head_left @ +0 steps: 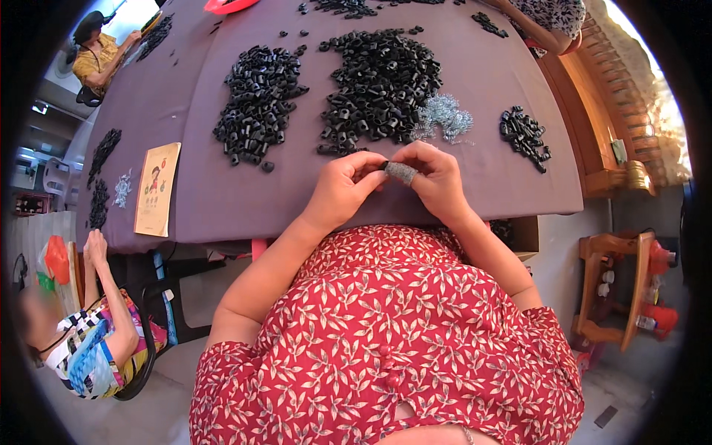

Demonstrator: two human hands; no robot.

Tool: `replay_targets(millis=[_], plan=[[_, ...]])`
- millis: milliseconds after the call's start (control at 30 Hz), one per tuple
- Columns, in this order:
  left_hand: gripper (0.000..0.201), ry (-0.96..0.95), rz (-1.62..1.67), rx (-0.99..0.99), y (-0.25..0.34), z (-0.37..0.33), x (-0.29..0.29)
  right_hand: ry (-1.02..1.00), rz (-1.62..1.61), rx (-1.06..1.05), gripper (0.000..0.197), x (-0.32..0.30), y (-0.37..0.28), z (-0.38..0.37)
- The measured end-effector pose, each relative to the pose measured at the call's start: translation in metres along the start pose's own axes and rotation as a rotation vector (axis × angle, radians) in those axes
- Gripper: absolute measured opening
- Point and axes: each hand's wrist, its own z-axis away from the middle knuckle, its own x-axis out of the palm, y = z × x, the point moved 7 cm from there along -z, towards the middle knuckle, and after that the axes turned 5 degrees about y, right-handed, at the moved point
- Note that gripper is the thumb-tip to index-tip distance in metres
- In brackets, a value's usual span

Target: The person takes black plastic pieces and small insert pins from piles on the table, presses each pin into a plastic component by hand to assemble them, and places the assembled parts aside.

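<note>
Both hands meet at the near edge of the table, fingertips almost touching. My left hand (343, 187) pinches a small black plastic part (383, 165) between thumb and fingers; only a bit of it shows. My right hand (437, 178) is closed in a pinch against it, with a grey wrap (400, 173) round one digit. What its fingertips hold is too small to make out. Just beyond the hands lie a large heap of short black tubular parts (382, 85) and a small pile of fine silvery pieces (443, 117).
Another black heap (259, 104) lies left, a smaller black pile (523, 137) right. A booklet (157, 189) rests near the left edge. People sit at the left (104, 326) and far left (104, 59); another's arm (538, 26) is at the far right. A wooden rack (615, 285) stands right.
</note>
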Motion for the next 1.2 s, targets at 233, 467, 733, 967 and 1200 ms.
replay_targets(millis=[233, 467, 733, 967, 1200], plan=[[0.019, 0.2, 0.178, 0.049, 0.006, -0.001, -0.02, -0.021, 0.185, -0.348, 0.033, 0.016, -0.033, 0.006], [0.017, 0.502, 0.547, 0.131, -0.004, -0.003, -0.054, -0.114, 0.32, -0.137, 0.037, 0.016, -0.012, -0.007], [0.017, 0.467, 0.524, 0.127, -0.006, -0.006, -0.051, -0.203, 0.652, -0.302, 0.033, 0.042, -0.021, -0.031], [0.019, 0.439, 0.488, 0.093, -0.007, -0.006, -0.05, -0.102, 0.836, -0.469, 0.024, 0.053, -0.023, -0.018], [0.018, 0.352, 0.39, 0.079, 0.001, -0.006, -0.039, -0.151, 0.863, -0.683, 0.027, 0.057, -0.026, -0.011]])
